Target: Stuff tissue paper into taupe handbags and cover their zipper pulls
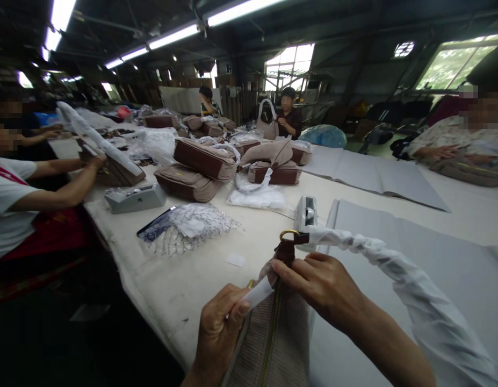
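Observation:
A taupe ribbed handbag (pixel 294 338) stands in front of me, its gold zipper (pixel 270 338) running along the top. My left hand (pixel 218 325) pinches a white strip (pixel 259 293) between thumb and fingers, and the strip's far end meets the bag near the zipper end. My right hand (pixel 327 279) is closed on the bag's end, just below a brown tab (pixel 286 250) with a gold ring (pixel 289 233). From there the handle (pixel 394 263), wrapped in white paper, curves off to the right.
White table (pixel 184 290) with a pile of handbags (pixel 206 158) at the centre. Nearby are a tape dispenser (pixel 305 213), another dispenser (pixel 136 198), a heap of tags (pixel 188 226) and grey sheets (pixel 413 252). Co-workers sit left, right and behind; one person's arm (pixel 59 193) reaches a bag.

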